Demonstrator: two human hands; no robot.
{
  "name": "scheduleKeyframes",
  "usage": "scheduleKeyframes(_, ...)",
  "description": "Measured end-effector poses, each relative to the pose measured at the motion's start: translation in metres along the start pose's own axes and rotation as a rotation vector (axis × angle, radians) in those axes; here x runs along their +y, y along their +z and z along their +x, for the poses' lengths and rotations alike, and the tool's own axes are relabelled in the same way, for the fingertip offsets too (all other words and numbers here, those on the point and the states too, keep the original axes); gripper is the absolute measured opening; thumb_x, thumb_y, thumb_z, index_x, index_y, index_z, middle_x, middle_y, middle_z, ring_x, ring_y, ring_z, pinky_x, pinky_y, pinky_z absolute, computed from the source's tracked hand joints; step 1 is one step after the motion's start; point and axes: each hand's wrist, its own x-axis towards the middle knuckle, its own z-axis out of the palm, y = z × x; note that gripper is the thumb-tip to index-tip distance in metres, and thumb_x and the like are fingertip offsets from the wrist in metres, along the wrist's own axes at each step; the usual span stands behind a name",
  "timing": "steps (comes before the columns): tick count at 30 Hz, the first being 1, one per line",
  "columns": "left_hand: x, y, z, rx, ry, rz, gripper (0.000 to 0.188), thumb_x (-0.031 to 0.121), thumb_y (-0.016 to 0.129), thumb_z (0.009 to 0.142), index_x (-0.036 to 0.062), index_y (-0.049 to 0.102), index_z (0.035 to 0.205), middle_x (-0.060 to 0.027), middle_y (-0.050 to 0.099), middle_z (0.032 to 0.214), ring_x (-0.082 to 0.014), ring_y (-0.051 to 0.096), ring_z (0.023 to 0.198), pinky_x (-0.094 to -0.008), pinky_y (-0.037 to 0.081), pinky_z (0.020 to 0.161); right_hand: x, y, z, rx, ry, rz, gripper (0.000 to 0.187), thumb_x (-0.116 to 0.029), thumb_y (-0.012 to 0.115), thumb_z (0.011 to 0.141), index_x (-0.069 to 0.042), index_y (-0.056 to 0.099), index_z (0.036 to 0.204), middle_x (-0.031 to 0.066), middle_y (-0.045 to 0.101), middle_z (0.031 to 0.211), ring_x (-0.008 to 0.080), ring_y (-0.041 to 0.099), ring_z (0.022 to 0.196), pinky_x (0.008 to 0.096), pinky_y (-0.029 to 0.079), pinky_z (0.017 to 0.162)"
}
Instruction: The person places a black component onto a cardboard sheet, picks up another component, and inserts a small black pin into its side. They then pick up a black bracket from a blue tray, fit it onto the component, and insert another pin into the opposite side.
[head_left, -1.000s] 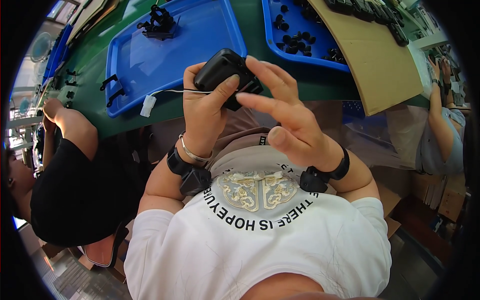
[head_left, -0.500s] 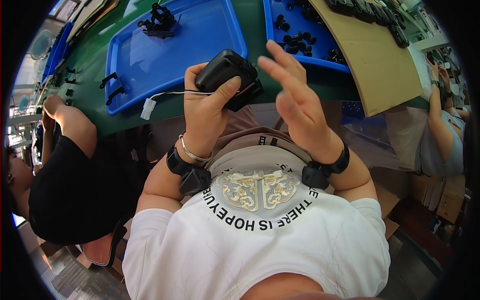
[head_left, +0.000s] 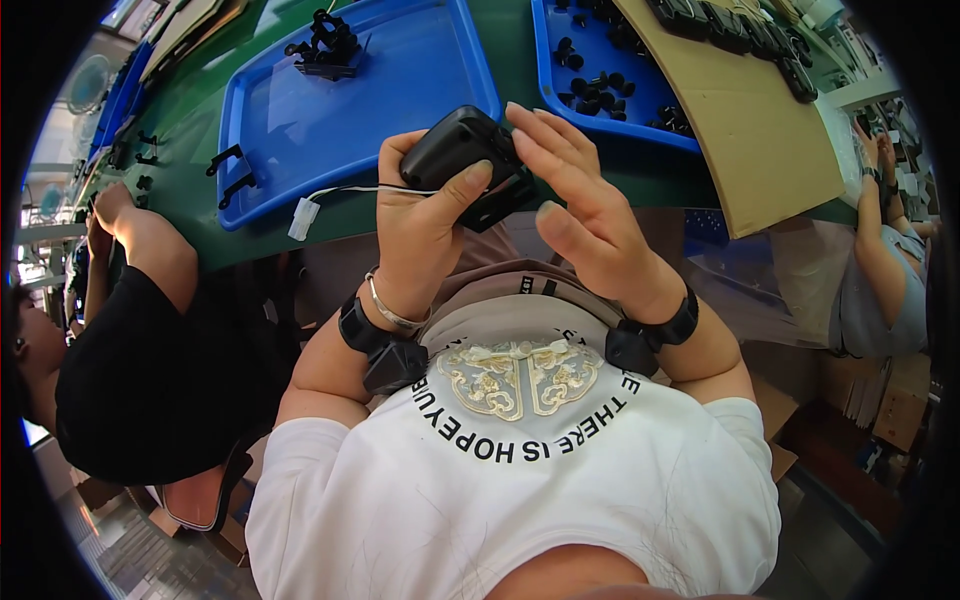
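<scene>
Best to brace the black housing [head_left: 450, 150] squarely in the left fingers [head_left: 397, 150] before putting any pressure on its edge with the right fingers [head_left: 560, 180]. Press evenly, with flat fingertips rather than nails, and support from behind to prevent slipping or twisting. Take care not to pinch the thin white cable [head_left: 365, 188] under the left thumb. Let the white connector [head_left: 303, 218] hang freely, to the left of the left fingers, rather than pull on it.

On the left, closed firmly around the housing: curled behind it, with the thumb laid across its near face. On the right, mostly straight and unclenched, with the thumb well apart; gripping nothing. Very near the housing's right side at the tips, perhaps touching; cannot tell for certain.

Find the housing tilted between both sets of fingers, above the green counter [head_left: 640, 172]. Note, beyond the left fingers, a blue tray [head_left: 232, 120] with black brackets [head_left: 328, 45] at its far side and another black bracket [head_left: 235, 175] at its left rim. Note, beyond the right fingers, small black round pieces [head_left: 600, 95] in a second tray [head_left: 545, 60], partly under brown cardboard [head_left: 740, 130].
</scene>
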Motion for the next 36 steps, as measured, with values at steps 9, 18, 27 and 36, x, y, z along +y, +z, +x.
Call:
scheduleKeyframes(9, -0.007, -0.005, 0.001, -0.007, -0.039, -0.021, 0.043, -0.003, 0.068, 0.077, 0.0049, 0.040, 0.108, -0.0095, 0.058, 0.099, -0.0165, 0.060, 0.090, -0.0298, 0.053, 0.078, -0.001, -0.005, -0.003, -0.067, -0.025, 0.082, 0.052, -0.040, 0.036, 0.096, -0.002, 0.047, 0.129, 0.0156, 0.031, 0.144, 0.0266, 0.021, 0.135, 0.0384, 0.012, 0.109)
scheduleKeyframes(18, -0.008, -0.008, 0.002, -0.026, 0.001, 0.031, 0.043, -0.003, 0.069, 0.077, 0.0054, 0.040, 0.108, -0.0093, 0.058, 0.099, -0.0160, 0.060, 0.090, -0.0286, 0.052, 0.078, 0.001, 0.005, -0.007, -0.012, -0.066, 0.142, 0.052, -0.037, 0.037, 0.096, 0.001, 0.044, 0.131, 0.0154, 0.030, 0.144, 0.0271, 0.020, 0.136, 0.0373, 0.013, 0.109)
scheduleKeyframes(27, -0.008, -0.005, -0.003, -0.011, 0.008, 0.012, 0.042, -0.003, 0.068, 0.077, 0.0050, 0.040, 0.107, -0.0094, 0.058, 0.098, -0.0152, 0.061, 0.087, -0.0272, 0.052, 0.076, -0.003, -0.003, -0.010, -0.089, -0.072, 0.199, 0.055, -0.039, 0.035, 0.097, 0.001, 0.040, 0.134, 0.0148, 0.029, 0.145, 0.0284, 0.019, 0.136, 0.0375, 0.013, 0.110)
scheduleKeyframes(36, -0.002, -0.003, -0.005, -0.014, -0.011, 0.000, 0.041, -0.002, 0.068, 0.077, 0.0053, 0.040, 0.107, -0.0096, 0.058, 0.098, -0.0151, 0.061, 0.087, -0.0268, 0.053, 0.075, 0.000, 0.000, -0.005, 0.012, -0.116, 0.032, 0.056, -0.041, 0.031, 0.097, 0.000, 0.040, 0.134, 0.0149, 0.030, 0.144, 0.0278, 0.020, 0.136, 0.0376, 0.014, 0.109)
